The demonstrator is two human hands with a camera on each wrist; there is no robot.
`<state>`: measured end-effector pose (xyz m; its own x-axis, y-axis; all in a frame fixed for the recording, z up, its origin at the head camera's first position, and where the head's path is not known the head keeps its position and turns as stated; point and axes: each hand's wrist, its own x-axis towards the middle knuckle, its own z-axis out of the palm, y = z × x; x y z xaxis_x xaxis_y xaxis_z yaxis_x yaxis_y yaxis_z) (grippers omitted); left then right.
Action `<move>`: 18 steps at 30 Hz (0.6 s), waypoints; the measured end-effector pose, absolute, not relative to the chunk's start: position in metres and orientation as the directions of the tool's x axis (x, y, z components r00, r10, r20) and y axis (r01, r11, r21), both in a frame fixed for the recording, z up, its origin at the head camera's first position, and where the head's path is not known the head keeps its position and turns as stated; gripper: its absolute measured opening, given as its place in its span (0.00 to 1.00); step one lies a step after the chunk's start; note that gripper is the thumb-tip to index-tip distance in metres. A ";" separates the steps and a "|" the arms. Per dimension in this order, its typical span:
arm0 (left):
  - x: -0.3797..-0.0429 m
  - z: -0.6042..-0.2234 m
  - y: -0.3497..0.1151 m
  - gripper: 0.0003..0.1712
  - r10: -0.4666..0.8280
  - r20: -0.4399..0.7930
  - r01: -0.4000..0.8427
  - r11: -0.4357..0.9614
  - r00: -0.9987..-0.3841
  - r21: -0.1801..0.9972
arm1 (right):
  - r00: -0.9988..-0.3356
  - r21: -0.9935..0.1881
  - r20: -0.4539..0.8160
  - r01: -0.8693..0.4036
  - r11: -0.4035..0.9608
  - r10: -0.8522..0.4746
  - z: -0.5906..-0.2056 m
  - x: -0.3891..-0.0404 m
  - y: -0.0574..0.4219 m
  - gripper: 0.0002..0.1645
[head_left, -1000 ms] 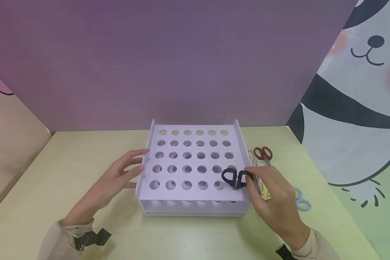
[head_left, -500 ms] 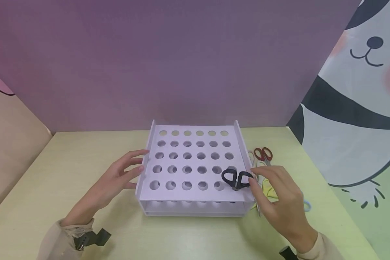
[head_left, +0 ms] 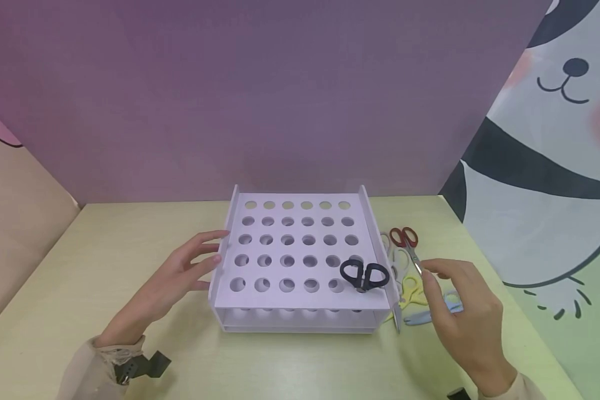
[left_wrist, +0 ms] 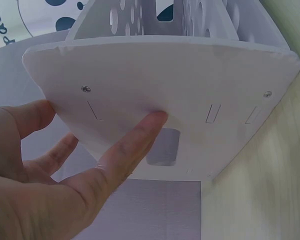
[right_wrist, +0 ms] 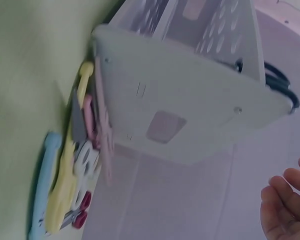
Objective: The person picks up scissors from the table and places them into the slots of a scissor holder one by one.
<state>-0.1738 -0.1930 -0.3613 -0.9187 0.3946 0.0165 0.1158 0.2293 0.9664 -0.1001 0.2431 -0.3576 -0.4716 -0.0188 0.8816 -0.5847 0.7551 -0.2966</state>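
Note:
A white rack (head_left: pixel 300 300) with rows of round holes stands at mid-table. Black-handled scissors (head_left: pixel 361 282) stand in a front right hole, handles up and blades below the top board. My left hand (head_left: pixel 172 278) touches the rack's left side panel with spread fingers; in the left wrist view, the thumb (left_wrist: pixel 135 142) lies against that panel. To the right of the rack, my right hand (head_left: pixel 470 316) hovers with nothing in it, fingers loosely bent. Its fingertips appear near the blade tips of red-handled scissors (head_left: pixel 412 253). Blue scissors (head_left: pixel 420 319) lie partly hidden under it.
Yellow scissors (head_left: pixel 413 300) and white-handled scissors (head_left: pixel 400 265) lie crowded along the rack's right side. The right wrist view also has a pink pair (right_wrist: pixel 103 115) there, close against the side panel. A purple wall rises behind the table.
My right hand has let go of the black scissors and moved right, away from the rack. The scissors stay in the hole. My left hand has not moved.

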 end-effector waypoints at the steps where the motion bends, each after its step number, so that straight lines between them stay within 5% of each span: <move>1: -0.174 -0.361 -0.193 0.29 0.395 0.017 0.116 0.228 -0.919 0.967 | -0.475 -0.304 0.880 -0.577 0.758 -0.008 -0.359 -0.100 0.246 0.12; 11: -0.174 -0.361 -0.193 0.28 0.398 0.022 0.118 0.218 -0.917 0.969 | -0.546 -0.389 0.834 -0.476 0.789 0.081 -0.376 -0.110 0.288 0.11; 18: -0.174 -0.361 -0.192 0.28 0.395 0.019 0.111 0.211 -0.919 0.971 | -0.719 -0.452 0.691 -0.346 0.823 0.077 -0.381 -0.114 0.320 0.10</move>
